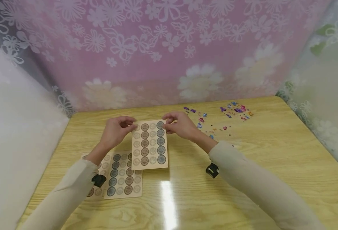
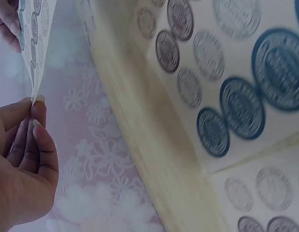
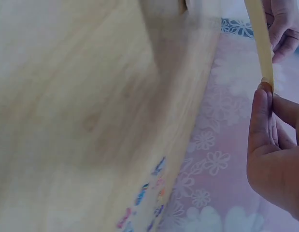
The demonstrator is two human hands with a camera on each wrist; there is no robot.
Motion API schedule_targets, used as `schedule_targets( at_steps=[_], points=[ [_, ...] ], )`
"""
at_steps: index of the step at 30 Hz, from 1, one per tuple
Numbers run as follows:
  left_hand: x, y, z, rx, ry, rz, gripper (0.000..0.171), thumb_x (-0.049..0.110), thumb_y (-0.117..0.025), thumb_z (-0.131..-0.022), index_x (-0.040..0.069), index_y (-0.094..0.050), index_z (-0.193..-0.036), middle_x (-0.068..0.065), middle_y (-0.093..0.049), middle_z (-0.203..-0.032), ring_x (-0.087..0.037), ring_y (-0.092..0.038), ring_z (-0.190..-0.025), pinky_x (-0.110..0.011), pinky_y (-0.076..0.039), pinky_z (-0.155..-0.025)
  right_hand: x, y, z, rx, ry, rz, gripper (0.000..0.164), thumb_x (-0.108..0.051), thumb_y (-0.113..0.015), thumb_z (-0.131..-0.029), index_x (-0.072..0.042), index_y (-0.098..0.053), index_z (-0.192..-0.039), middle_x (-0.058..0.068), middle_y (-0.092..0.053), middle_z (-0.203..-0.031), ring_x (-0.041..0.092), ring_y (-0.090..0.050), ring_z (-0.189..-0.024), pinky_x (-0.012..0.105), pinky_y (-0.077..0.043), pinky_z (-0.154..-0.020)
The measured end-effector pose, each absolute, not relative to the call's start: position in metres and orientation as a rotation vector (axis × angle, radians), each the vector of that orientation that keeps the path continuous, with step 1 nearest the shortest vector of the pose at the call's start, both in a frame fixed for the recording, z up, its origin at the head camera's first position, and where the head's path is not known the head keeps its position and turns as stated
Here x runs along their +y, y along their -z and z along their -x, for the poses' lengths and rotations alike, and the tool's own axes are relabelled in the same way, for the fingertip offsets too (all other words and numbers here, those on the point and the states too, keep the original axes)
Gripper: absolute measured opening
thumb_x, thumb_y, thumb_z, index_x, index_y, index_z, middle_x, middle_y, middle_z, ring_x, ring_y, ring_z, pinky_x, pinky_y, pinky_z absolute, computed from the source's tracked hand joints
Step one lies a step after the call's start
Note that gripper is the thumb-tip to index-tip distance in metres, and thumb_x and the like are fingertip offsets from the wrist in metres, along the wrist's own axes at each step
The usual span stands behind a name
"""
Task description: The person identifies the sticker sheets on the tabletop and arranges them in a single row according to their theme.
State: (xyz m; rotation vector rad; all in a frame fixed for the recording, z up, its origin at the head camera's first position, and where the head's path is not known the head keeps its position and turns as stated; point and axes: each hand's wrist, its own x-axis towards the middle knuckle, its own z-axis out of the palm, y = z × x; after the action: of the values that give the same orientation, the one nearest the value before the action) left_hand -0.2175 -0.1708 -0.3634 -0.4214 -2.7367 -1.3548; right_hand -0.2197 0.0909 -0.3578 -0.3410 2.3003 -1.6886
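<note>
printed sheet [image 1: 149, 145], top corners in the pinch of left grip [image 1: 115, 130] and right grip [image 1: 183, 126]

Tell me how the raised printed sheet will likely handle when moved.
The raised printed sheet is probably light: the left hand and right hand pinch only its upper corners. It looks thin almost edge-on in the wrist views, so it likely bends easily. Hanging nearly flat, though, it seems not fully limp.
</note>
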Motion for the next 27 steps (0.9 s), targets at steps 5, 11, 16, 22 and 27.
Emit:
schedule_targets(
  at_steps=[5, 11, 16, 22, 27],
  points=[
    [-0.164, 0.373, 0.208, -2.797, 1.381, 0.436, 0.02, 0.017, -0.072, -0.088, 0.007, -0.071, -0.105, -0.005, -0.07, -0.086, -0.027, -0.067, -0.077, -0.035, -0.051, -0.064, 0.102, 0.372, 0.21, 2.255, 1.672, 0.286, 0.03, -0.006, -0.065, -0.091, -0.001, -0.06, -0.121, 0.015, -0.058, -0.094, 0.029, -0.067, -0.084, 0.045, -0.054, -0.079],
    [-0.159, 0.385, 0.197, -2.897, 1.322, 0.453, 0.021, 0.018, -0.072, -0.087, 0.008, -0.072, -0.105, -0.002, -0.068, -0.087, -0.022, -0.064, -0.078, -0.034, -0.051, -0.065, 0.109, 0.387, 0.198, 2.247, 1.644, 0.27, 0.029, -0.005, -0.065, -0.09, 0.001, -0.061, -0.118, 0.014, -0.059, -0.091, 0.028, -0.067, -0.081, 0.043, -0.055, -0.076],
    [-0.156, 0.393, 0.193, -2.968, 1.235, 0.511, 0.02, 0.019, -0.073, -0.086, 0.009, -0.073, -0.103, 0.001, -0.067, -0.083, -0.015, -0.061, -0.073, -0.033, -0.05, -0.063, 0.113, 0.398, 0.191, 2.254, 1.599, 0.227, 0.028, -0.005, -0.068, -0.088, 0.001, -0.063, -0.115, 0.012, -0.058, -0.088, 0.021, -0.066, -0.074, 0.039, -0.056, -0.071],
    [-0.154, 0.402, 0.189, -3.013, 1.128, 0.583, 0.018, 0.019, -0.073, -0.086, 0.009, -0.074, -0.101, 0.004, -0.065, -0.08, -0.011, -0.058, -0.069, -0.031, -0.047, -0.062, 0.113, 0.408, 0.186, 2.219, 1.581, 0.171, 0.027, -0.003, -0.069, -0.087, 0.002, -0.064, -0.113, 0.012, -0.057, -0.086, 0.022, -0.066, -0.072, 0.036, -0.056, -0.068],
    [-0.151, 0.405, 0.185, -3.031, 1.084, 0.607, 0.018, 0.017, -0.073, -0.086, 0.008, -0.074, -0.101, 0.004, -0.065, -0.079, -0.011, -0.058, -0.068, -0.03, -0.047, -0.062, 0.113, 0.41, 0.182, 2.231, 1.548, 0.156, 0.026, -0.001, -0.069, -0.087, 0.003, -0.064, -0.112, 0.011, -0.058, -0.084, 0.022, -0.066, -0.068, 0.033, -0.056, -0.066]
  ],
)
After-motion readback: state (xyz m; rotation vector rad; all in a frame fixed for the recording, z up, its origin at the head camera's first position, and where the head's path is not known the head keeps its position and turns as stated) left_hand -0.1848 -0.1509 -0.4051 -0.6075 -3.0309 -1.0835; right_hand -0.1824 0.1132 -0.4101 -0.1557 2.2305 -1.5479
